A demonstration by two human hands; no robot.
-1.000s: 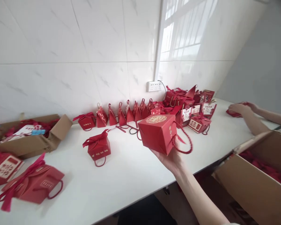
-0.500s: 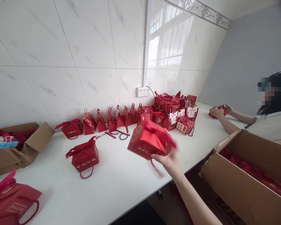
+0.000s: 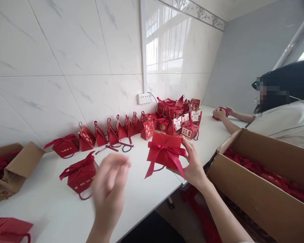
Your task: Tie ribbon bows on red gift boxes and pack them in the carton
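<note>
My right hand [image 3: 194, 162] grips a red gift box [image 3: 164, 152] with a red ribbon bow, held above the front edge of the white table [image 3: 142, 189]. The bow side faces me. My left hand [image 3: 108, 189] hovers to the left of the box, blurred by motion, fingers apart and holding nothing. Just behind my left hand another red ribbon box [image 3: 79, 173] stands on the table.
A row of red pyramid boxes [image 3: 111, 131] lines the wall, with a pile of red boxes [image 3: 178, 116] near the socket. An open cardboard carton [image 3: 263, 192] stands at right, another carton [image 3: 10, 168] at left. A co-worker's hands [image 3: 221, 113] rest on the table's far right.
My right hand turned the red box so its bow faces me and drew it nearer. My left hand came into view from below. The view swung rightwards.
</note>
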